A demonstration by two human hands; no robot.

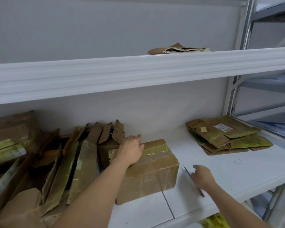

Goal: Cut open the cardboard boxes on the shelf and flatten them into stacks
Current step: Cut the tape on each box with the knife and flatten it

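Both arms reach out from the bottom of the view, 2 bare hands over a white shelf (220, 163). On the left hand (132, 149) the fingers are straight and a little apart, and the palm presses flat on top of 1 closed cardboard box (151, 173). That box sits near the middle of the shelf, with shiny tape across its top. The right hand (202, 176) holds a thin knife (187, 171), blurry here, with the fingers curled round it just to the right of the box, blade pointing up and away.

To the left of the box, many opened boxes (82, 155) lean together with flaps sticking up; too many overlap to count. At the far right lies 1 stack of flat cardboard (227, 137), well apart from the box. On the shelf above (138, 71) rests 1 more small flat pile (179, 49). Behind is a plain white wall (105, 27). More grey metal racks (266, 66) stand to the right.
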